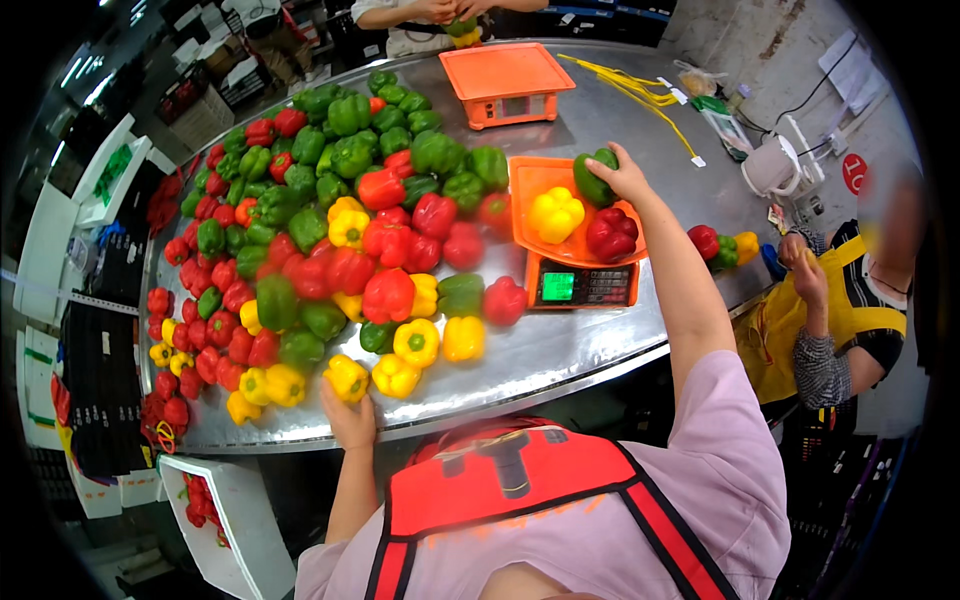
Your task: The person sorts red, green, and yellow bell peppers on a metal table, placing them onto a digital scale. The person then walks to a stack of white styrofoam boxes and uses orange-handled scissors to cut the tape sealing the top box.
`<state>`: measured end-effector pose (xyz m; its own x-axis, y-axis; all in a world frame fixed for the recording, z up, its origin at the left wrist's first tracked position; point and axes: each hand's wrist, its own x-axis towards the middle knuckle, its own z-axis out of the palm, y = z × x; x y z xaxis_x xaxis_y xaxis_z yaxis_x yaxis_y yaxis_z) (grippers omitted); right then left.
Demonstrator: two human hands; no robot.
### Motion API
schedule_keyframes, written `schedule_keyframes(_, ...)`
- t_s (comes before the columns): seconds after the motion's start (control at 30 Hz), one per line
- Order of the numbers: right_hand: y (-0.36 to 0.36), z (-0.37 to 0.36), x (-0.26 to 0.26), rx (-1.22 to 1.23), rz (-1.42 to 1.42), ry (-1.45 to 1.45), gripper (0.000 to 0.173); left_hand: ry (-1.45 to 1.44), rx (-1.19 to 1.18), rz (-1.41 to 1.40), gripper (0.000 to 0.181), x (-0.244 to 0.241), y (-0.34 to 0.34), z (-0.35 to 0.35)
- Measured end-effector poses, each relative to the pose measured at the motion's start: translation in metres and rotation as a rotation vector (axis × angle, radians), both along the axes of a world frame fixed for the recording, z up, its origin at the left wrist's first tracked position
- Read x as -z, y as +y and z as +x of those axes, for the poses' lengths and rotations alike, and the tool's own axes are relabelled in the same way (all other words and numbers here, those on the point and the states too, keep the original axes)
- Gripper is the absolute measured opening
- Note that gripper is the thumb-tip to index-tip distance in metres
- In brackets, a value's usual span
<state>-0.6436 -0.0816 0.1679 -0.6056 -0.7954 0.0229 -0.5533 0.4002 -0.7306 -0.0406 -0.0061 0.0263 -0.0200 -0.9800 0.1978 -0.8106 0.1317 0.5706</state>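
My right hand [624,176] grips a green bell pepper [595,178] at the far side of the orange scale pan [525,180]. In that pan lie a yellow bell pepper [556,215] and a dark red bell pepper [612,235]. Below the pan, the digital scale [581,285] has its green display lit. At the table's near edge, the fingers of my left hand [349,416] are around a yellow bell pepper [346,378]. A large heap of green bell peppers [350,114], red ones [388,295] and yellow ones [416,343] spreads over the left and middle of the table.
The metal table [517,375] also bears a second orange scale [507,75] and yellow ties [637,90]. A co-worker in a yellow apron [772,345] stands at right beside three peppers [724,249]. Another person [409,19] is across the table. A white foam box [247,525] stands lower left.
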Motion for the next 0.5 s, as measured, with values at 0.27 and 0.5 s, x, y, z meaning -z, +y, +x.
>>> schedule_keyframes(0.27,0.009,-0.044,0.029,0.085,-0.155,0.080,0.083,-0.080,-0.017,-0.046,0.079,0.004,-0.003,0.000)
schedule_keyframes(0.5,0.079,0.070,-0.053,-0.078,-0.677,-0.061,0.051,-0.086,-0.038,-0.061,0.079,0.003,0.000,0.001)
